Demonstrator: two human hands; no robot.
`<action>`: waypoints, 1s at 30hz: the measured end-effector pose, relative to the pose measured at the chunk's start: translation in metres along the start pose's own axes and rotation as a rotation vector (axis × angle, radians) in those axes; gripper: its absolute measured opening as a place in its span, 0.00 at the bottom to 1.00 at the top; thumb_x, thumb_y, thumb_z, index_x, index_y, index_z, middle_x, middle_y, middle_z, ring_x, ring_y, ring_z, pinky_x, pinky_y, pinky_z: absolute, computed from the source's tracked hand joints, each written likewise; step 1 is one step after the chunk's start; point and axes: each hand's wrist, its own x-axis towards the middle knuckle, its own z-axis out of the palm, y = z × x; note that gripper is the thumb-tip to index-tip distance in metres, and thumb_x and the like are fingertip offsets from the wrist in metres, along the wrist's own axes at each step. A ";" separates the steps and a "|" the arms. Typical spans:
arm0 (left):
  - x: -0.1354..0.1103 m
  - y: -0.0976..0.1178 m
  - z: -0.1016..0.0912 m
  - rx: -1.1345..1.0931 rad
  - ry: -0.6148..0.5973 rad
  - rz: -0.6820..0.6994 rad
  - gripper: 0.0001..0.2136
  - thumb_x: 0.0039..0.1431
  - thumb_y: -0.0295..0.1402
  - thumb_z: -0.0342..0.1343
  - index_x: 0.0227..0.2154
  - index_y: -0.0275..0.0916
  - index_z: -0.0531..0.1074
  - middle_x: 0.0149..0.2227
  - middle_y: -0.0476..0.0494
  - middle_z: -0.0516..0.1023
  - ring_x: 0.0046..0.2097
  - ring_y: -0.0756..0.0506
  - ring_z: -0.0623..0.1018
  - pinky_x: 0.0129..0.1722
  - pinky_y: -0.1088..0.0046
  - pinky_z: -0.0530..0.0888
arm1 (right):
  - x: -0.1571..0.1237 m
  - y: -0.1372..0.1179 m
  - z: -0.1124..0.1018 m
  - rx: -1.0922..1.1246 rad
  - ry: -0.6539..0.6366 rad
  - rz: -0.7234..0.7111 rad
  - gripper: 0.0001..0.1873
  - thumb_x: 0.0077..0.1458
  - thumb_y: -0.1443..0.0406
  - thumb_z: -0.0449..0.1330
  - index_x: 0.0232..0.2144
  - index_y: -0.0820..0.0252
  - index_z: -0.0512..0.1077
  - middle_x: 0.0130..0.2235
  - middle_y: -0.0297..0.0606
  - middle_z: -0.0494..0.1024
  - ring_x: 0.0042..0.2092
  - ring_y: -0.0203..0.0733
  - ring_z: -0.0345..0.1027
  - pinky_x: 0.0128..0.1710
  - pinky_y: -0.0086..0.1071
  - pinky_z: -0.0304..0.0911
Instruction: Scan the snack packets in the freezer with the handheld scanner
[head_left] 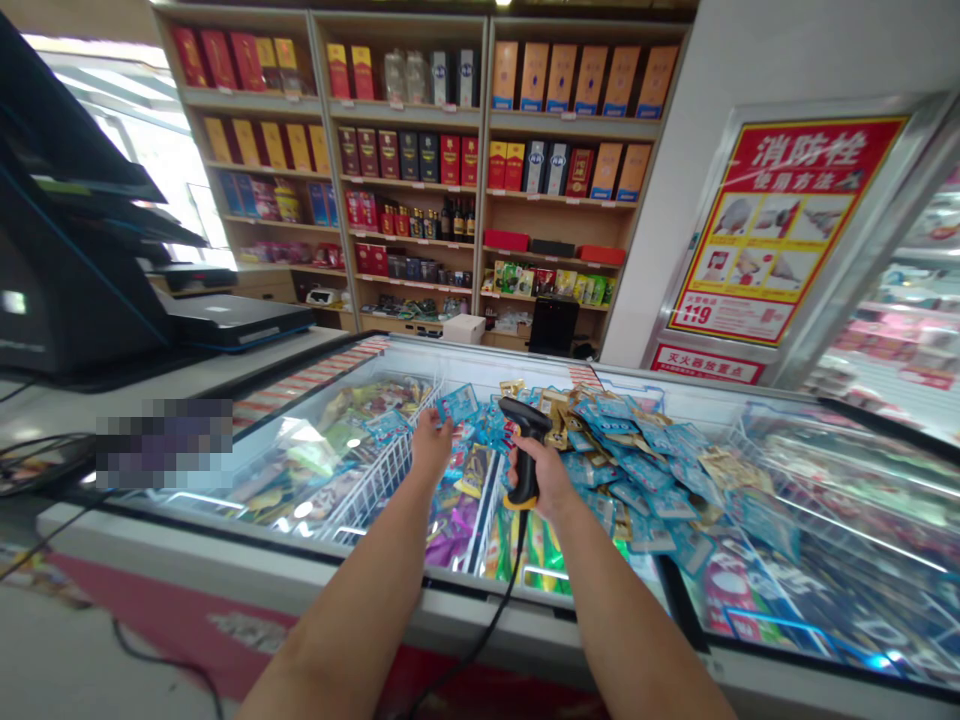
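Head view: mid-frame, right hand (pixel 553 478) wrapped round scanner (pixel 524 468); left hand (pixel 433 440), fingers nearly closed, seems to pinch a blue packet (pixel 459 403). Heaped packets (pixel 637 450), right of centre, could slide if the scanner knocks them; a snagged cord (pixel 517 565) could tug it. Scanner's nose points upper left, handle's long axis near-vertical.

Little shop corner, and the far side is basically all shelves

Wood-toned shelving (pixel 486 75) full of boxed goods runs up to a pale wall (pixel 690 160) on the right, with a metal-framed red and yellow poster (pixel 787 230). Far left's a really bright window area (pixel 196 205); near left, a pale counter (pixel 45 420) and greyish floor (pixel 135 650). A glass-topped chest (pixel 225 560) spans the middle, bright reflections on its glass.
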 end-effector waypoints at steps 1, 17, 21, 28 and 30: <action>0.000 0.001 0.000 -0.025 0.004 -0.019 0.11 0.59 0.33 0.51 0.44 0.37 0.65 0.38 0.43 0.78 0.30 0.48 0.80 0.32 0.72 0.74 | 0.000 0.000 0.000 -0.003 -0.013 0.009 0.15 0.41 0.57 0.66 0.21 0.60 0.65 0.17 0.29 0.70 0.14 0.33 0.61 0.12 0.26 0.54; 0.000 -0.002 0.000 -0.026 -0.033 -0.061 0.09 0.58 0.31 0.51 0.42 0.39 0.64 0.33 0.46 0.76 0.32 0.47 0.79 0.34 0.71 0.73 | -0.002 -0.001 0.001 -0.003 -0.079 0.029 0.14 0.41 0.58 0.66 0.23 0.59 0.64 0.18 0.28 0.70 0.14 0.33 0.61 0.13 0.26 0.53; 0.002 -0.005 0.001 -0.022 -0.045 -0.050 0.09 0.59 0.32 0.50 0.42 0.39 0.63 0.34 0.46 0.76 0.32 0.47 0.79 0.34 0.71 0.73 | -0.002 -0.001 0.002 -0.012 -0.072 0.023 0.14 0.42 0.58 0.65 0.21 0.58 0.64 0.17 0.28 0.70 0.14 0.33 0.61 0.13 0.26 0.53; 0.003 -0.007 0.002 -0.076 -0.078 -0.048 0.09 0.59 0.32 0.50 0.43 0.39 0.61 0.32 0.47 0.76 0.30 0.47 0.80 0.32 0.71 0.73 | -0.002 -0.001 0.002 -0.018 -0.065 0.024 0.14 0.42 0.58 0.65 0.22 0.59 0.64 0.17 0.28 0.70 0.14 0.33 0.61 0.13 0.26 0.54; 0.002 -0.005 0.001 -0.089 -0.085 -0.056 0.09 0.59 0.32 0.49 0.43 0.39 0.61 0.32 0.47 0.76 0.30 0.47 0.80 0.32 0.71 0.73 | -0.002 -0.001 0.002 -0.022 -0.064 0.020 0.15 0.41 0.58 0.65 0.22 0.59 0.64 0.17 0.28 0.70 0.14 0.33 0.61 0.13 0.27 0.53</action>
